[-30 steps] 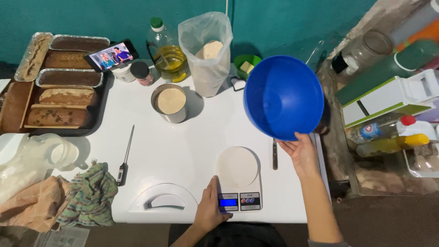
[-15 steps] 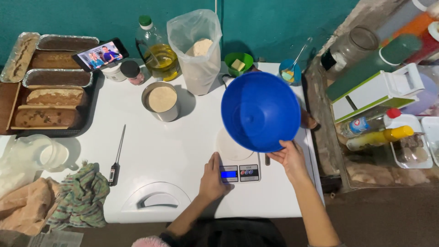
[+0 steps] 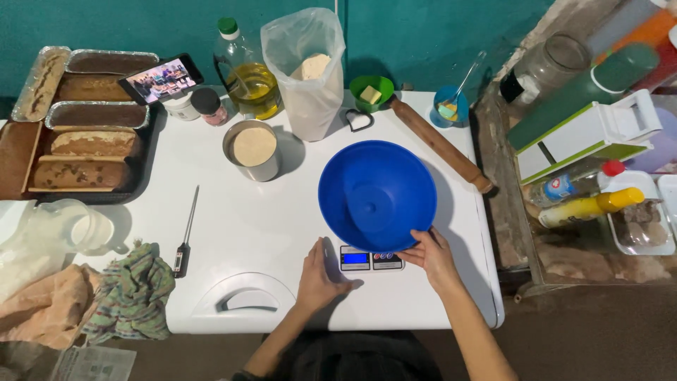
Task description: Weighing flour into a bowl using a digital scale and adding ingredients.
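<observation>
Lowered since half a second ago: blue bowl (image 3: 376, 194), then tilted up in the air over the scale, now resting level on the kitchen scale (image 3: 370, 259), covering the round plate so that only the display strip shows in front. Moved nearer too: both hands.

Around on the white tabletop (image 3: 282, 219): metal cup of beige powder (image 3: 254, 148) to the left of the bowl, clear bag of flour (image 3: 305, 70) and bottle of oil (image 3: 247, 74) behind, small green bowl with a piece of butter (image 3: 371, 92), wooden rolling pin (image 3: 441, 144) lying diagonally just to the right of the bowl, probe thermometer (image 3: 185, 240) far to the left, striped cloth (image 3: 134, 293) at the left edge. Nothing between the hands and the bowl.

Left hand (image 3: 321, 275) laid on the tabletop just left of the scale display, fingers loosely together, holding nothing. Right hand (image 3: 431, 257) at the bowl's near right rim, fingers curled against it, thumb toward the scale.
</observation>
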